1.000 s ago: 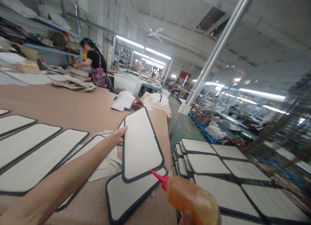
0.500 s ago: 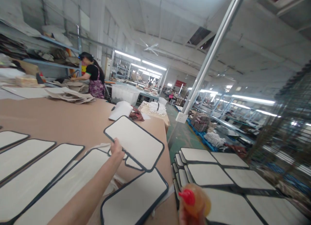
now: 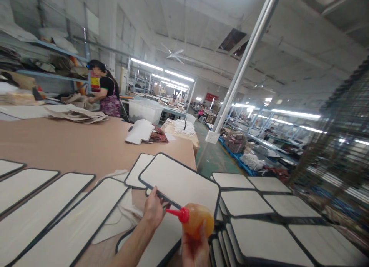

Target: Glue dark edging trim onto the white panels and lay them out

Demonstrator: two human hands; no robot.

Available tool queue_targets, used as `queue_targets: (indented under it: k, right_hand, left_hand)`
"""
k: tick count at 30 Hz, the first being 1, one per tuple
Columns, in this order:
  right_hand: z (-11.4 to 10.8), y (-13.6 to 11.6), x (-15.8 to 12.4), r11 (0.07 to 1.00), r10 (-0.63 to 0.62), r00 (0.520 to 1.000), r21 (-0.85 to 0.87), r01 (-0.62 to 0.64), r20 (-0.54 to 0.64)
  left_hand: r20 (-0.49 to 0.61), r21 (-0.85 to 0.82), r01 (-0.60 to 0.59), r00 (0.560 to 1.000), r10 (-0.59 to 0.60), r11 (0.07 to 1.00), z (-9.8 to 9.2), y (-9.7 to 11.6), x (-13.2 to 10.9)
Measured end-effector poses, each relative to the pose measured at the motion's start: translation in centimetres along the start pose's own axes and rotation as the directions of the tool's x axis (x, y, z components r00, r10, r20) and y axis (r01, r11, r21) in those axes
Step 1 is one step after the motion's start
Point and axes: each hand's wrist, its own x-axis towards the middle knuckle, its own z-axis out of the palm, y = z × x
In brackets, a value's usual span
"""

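My left hand (image 3: 154, 210) grips the near edge of a cream rectangular panel (image 3: 181, 178) with rounded corners and a dark border, held tilted above the table. My right hand (image 3: 196, 247) is wrapped around a squeeze bottle (image 3: 201, 219) of amber liquid. The bottle's red nozzle points left, close to the left hand's fingers and the panel's lower edge. Whether the tip touches the panel I cannot tell. Beneath lies another bordered panel (image 3: 161, 240), partly covered by my hands. One more panel (image 3: 137, 174) shows behind the held one.
Long bordered panels (image 3: 75, 209) lie across the left of the brown table (image 3: 72, 144). Stacked panels (image 3: 259, 240) stand at the right. White sheets (image 3: 140, 131) lie near the far edge. A metal pole (image 3: 245, 67) rises beyond. A co-worker (image 3: 108, 88) stands at the back left.
The held panel has moved right and lower with my left hand. My right hand has brought the bottle left and up, its nozzle now close to the panel's edge.
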Motion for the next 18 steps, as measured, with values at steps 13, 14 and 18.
queue_targets:
  k: [13, 14, 18]
  right_hand:
    - [-4.2, -1.5, -0.2, 0.995, 0.044, 0.996, -0.088, -0.037, 0.078]
    - [-4.4, -1.3, -0.5, 0.994, 0.057, 0.996, -0.098, -0.050, 0.073]
    - [-4.7, -0.9, -1.3, 0.975, 0.067, 0.983, -0.220, -0.028, 0.169]
  left_hand:
    - [0.807, 0.586, -0.714, 0.556, 0.199, -0.382, 1.5, 9.6, -2.7]
    - [0.837, 0.515, -0.690, 0.533, 0.125, -0.508, 3.1, 10.3, -2.3]
    - [0.728, 0.481, -0.689, 0.658, -0.191, -0.542, 5.5, 11.9, -0.6]
